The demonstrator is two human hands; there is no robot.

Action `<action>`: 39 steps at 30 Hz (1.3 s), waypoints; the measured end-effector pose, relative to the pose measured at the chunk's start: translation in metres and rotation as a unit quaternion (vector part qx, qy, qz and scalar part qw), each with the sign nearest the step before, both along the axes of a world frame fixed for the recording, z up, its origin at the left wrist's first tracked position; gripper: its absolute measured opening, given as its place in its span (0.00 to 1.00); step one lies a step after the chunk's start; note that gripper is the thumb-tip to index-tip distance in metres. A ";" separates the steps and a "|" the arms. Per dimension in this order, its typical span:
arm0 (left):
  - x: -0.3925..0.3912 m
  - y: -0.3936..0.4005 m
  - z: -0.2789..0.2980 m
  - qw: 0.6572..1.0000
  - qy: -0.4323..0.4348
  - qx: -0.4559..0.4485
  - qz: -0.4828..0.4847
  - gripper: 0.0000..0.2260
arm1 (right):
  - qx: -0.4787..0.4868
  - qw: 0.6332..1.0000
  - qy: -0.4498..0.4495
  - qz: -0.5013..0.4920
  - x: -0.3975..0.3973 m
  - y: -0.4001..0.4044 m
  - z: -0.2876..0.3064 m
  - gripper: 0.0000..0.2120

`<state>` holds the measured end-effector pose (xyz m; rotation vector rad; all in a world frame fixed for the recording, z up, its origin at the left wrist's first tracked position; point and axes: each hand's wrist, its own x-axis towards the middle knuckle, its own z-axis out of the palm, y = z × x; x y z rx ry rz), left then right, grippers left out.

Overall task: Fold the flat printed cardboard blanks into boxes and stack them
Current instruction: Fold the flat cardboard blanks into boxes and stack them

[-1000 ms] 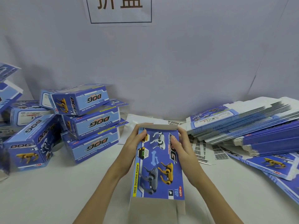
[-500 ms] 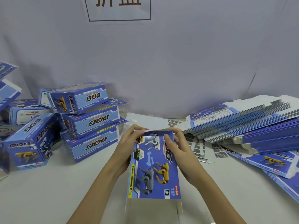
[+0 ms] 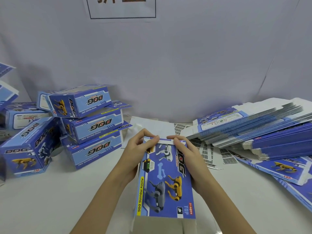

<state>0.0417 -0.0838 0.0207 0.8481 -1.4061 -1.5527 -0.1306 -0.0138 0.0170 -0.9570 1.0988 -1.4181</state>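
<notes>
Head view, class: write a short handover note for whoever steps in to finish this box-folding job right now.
Left hand and right hand: both grip the far end of the box in progress, fingertips pressing its white end flap down.
The box's near end, toward the person, is still open.
Folded boxes are stacked at the left; flat blanks are piled at the right.
Done: several boxes folded and stacked.
Left: close this flap, close the near end, stack the box, then fold the remaining blanks.
</notes>
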 end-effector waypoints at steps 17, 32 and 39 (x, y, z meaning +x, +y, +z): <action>0.017 -0.004 0.001 0.876 -0.262 -0.387 0.119 0.34 | -0.100 0.926 -0.196 -0.306 -0.016 -0.008 -0.004 0.11; 0.009 -0.005 -0.005 0.717 -0.394 -0.555 0.149 0.56 | -0.163 0.980 0.115 -0.024 -0.033 -0.003 0.003 0.23; 0.001 0.002 -0.007 0.678 -0.406 -0.596 0.146 0.57 | -0.221 0.947 0.224 -0.064 -0.024 -0.003 -0.002 0.25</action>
